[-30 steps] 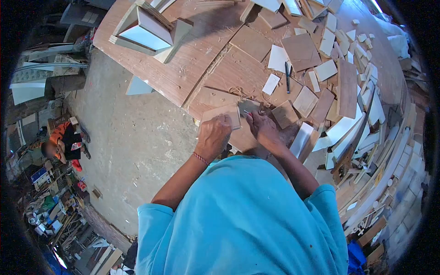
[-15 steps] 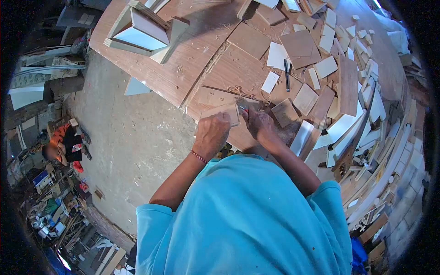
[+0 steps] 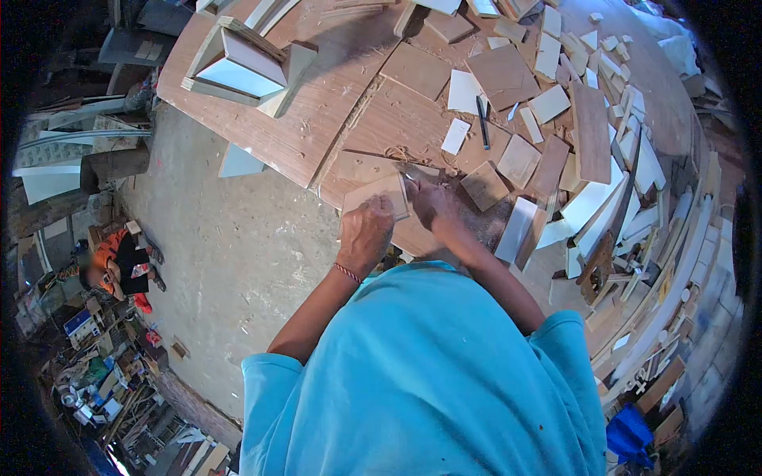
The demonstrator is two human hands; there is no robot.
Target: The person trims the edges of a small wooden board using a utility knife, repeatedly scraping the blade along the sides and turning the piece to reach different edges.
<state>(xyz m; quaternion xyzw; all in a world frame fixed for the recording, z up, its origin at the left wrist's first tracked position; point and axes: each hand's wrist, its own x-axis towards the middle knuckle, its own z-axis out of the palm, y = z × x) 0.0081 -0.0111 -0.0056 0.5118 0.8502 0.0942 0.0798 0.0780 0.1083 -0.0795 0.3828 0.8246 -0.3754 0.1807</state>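
Note:
My left hand point(image 3: 367, 232) is closed on a small flat wooden piece point(image 3: 379, 193) at the near edge of the wooden table point(image 3: 262, 127). Just to its right, my right hand point(image 3: 431, 205) is closed round a small tool whose tip point(image 3: 409, 181) shows by the piece's right edge; its handle is hidden in my fingers. Curled shavings point(image 3: 403, 152) lie beyond the hands. A square wooden block point(image 3: 485, 186) rests to the right of my right hand.
A frame-like wooden assembly point(image 3: 252, 67) stands at the table's far left. Many offcuts point(image 3: 591, 131) cover the right side, with a black pen-like object point(image 3: 482, 121) nearer the middle. A person in orange point(image 3: 115, 258) is low at the left.
The view has shifted slightly, so the table items appear further left. My right hand has moved a little up and left, nearer the wooden piece, which both frames show in my left hand.

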